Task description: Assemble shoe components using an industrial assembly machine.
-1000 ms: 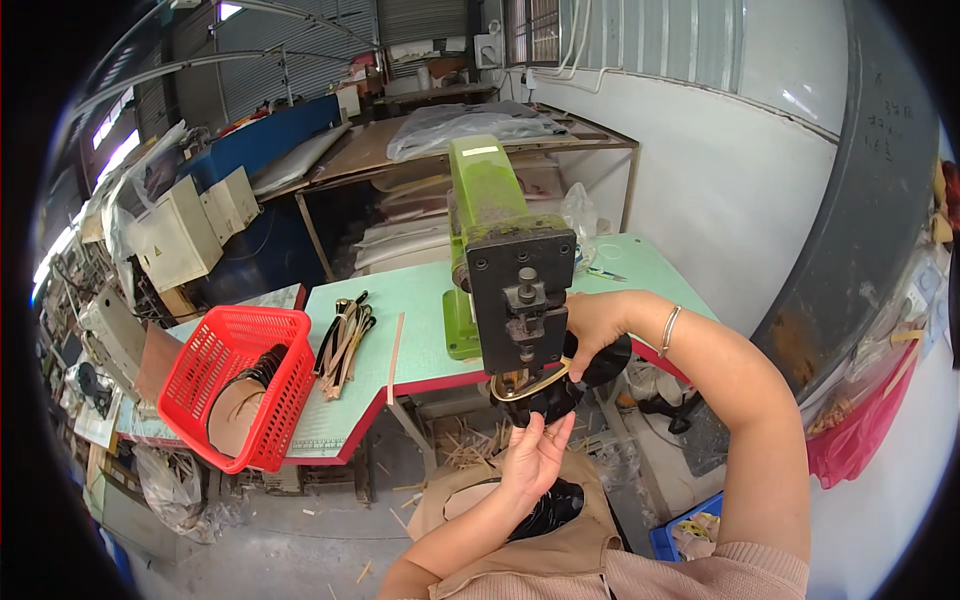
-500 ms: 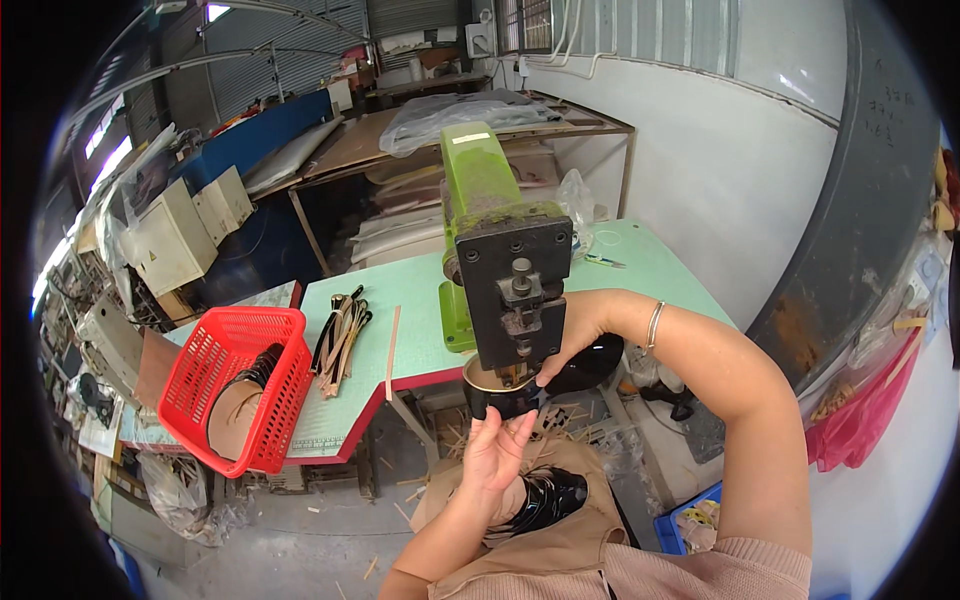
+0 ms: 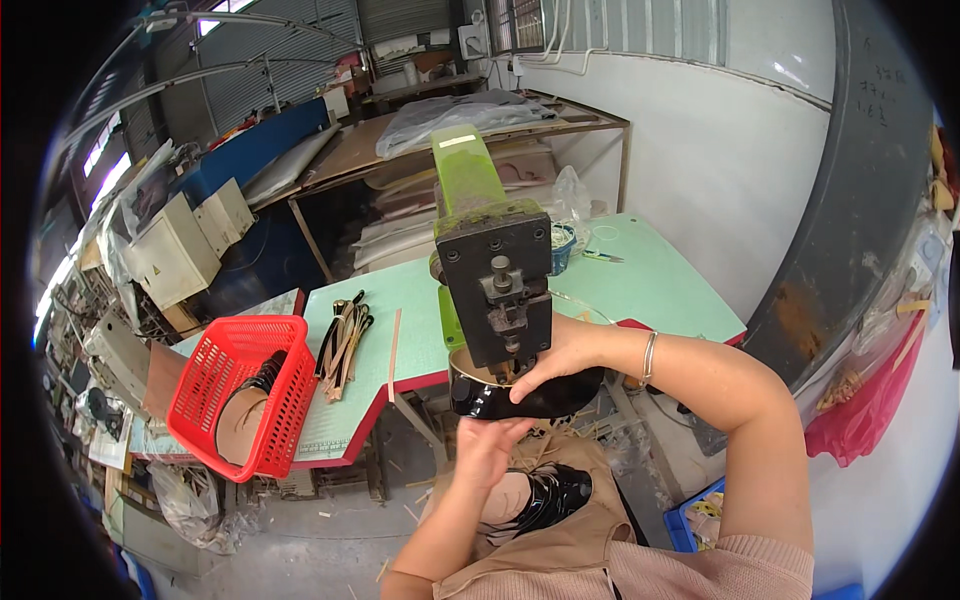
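Note:
A glossy black shoe upper (image 3: 490,402) with a pale inner edge sits under the black head of a green machine (image 3: 500,290). My right hand (image 3: 562,358) grips it from the right, thumb on its outer face; the other fingers are mostly hidden behind it. From below, my left hand (image 3: 485,450) supports its lower edge with the fingers bent together. More glossy black pieces with a tan inside (image 3: 552,500) lie on my lap. The point where the machine meets the upper is partly hidden.
At the left of the green tabletop (image 3: 640,290) stands a red basket (image 3: 290,400) with black-and-tan pieces. A bundle of straps (image 3: 343,345) lies beside it. A blue cup (image 3: 562,250) stands behind the machine, near scissors (image 3: 604,257). Scraps litter the floor; a blue bin (image 3: 690,515) is at right.
The shoe upper has been turned under the machine head, showing more of its black side. My right hand has shifted left along it, and my left hand has moved slightly lower beneath it.

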The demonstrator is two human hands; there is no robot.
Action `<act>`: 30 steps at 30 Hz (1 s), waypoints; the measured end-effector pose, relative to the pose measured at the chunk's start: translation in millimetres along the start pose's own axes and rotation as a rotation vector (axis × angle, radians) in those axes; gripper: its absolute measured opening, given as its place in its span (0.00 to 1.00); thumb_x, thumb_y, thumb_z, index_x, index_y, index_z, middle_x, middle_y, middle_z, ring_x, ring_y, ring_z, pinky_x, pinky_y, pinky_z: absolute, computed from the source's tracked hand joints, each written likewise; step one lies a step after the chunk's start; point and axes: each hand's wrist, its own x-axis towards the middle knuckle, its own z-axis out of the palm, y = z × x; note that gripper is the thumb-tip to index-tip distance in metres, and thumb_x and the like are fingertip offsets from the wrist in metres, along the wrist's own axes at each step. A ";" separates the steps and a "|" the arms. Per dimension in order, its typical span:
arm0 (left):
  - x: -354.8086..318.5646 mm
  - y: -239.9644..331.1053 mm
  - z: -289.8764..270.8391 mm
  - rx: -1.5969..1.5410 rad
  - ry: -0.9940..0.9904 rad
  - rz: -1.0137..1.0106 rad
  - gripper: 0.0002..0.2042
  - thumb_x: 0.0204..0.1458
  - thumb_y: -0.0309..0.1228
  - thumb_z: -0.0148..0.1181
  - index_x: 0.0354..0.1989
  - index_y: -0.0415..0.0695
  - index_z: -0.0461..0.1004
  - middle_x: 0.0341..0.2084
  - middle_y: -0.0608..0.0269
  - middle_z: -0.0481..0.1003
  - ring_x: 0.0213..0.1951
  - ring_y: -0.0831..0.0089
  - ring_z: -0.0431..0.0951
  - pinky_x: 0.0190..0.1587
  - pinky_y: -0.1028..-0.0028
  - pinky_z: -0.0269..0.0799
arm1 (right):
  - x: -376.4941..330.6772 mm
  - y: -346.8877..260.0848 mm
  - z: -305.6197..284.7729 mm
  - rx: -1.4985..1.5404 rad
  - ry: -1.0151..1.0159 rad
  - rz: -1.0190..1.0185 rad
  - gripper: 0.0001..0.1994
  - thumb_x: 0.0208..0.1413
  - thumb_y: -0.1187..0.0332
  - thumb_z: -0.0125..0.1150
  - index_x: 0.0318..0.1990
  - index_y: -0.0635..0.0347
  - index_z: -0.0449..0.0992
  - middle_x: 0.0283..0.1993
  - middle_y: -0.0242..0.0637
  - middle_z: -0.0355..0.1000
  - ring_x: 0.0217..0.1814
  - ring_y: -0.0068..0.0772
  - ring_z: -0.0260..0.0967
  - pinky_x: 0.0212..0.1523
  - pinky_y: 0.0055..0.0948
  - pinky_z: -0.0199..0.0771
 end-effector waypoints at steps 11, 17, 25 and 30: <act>5.2 -12.6 8.8 -0.084 0.184 0.063 0.11 0.50 0.21 0.56 0.42 0.45 0.68 0.35 0.64 0.75 0.32 0.75 0.77 0.28 0.77 0.77 | 2.2 16.5 -26.2 -0.142 -0.166 0.050 0.23 0.38 0.73 0.69 0.46 0.60 0.72 0.45 0.36 0.72 0.46 0.28 0.66 0.50 0.29 0.65; 8.8 -2.4 11.2 -0.092 0.204 0.043 0.12 0.51 0.21 0.54 0.44 0.45 0.66 0.37 0.63 0.74 0.34 0.73 0.77 0.29 0.75 0.78 | -1.4 20.5 -16.4 0.029 -0.059 0.082 0.19 0.39 0.73 0.67 0.43 0.61 0.74 0.42 0.34 0.73 0.43 0.27 0.66 0.47 0.28 0.66; 14.1 11.3 -1.0 -0.006 0.145 0.036 0.15 0.51 0.20 0.54 0.47 0.43 0.65 0.42 0.63 0.71 0.44 0.72 0.73 0.49 0.71 0.70 | -24.4 30.1 12.5 0.314 0.070 0.152 0.17 0.44 0.79 0.62 0.44 0.61 0.71 0.41 0.29 0.71 0.44 0.20 0.65 0.46 0.22 0.65; 17.7 23.7 6.9 -0.007 0.168 0.012 0.12 0.49 0.19 0.56 0.43 0.41 0.68 0.39 0.61 0.73 0.41 0.72 0.74 0.46 0.72 0.71 | -34.5 61.4 39.7 0.403 0.309 0.114 0.13 0.44 0.74 0.66 0.39 0.60 0.72 0.30 0.23 0.66 0.32 0.12 0.59 0.33 0.16 0.62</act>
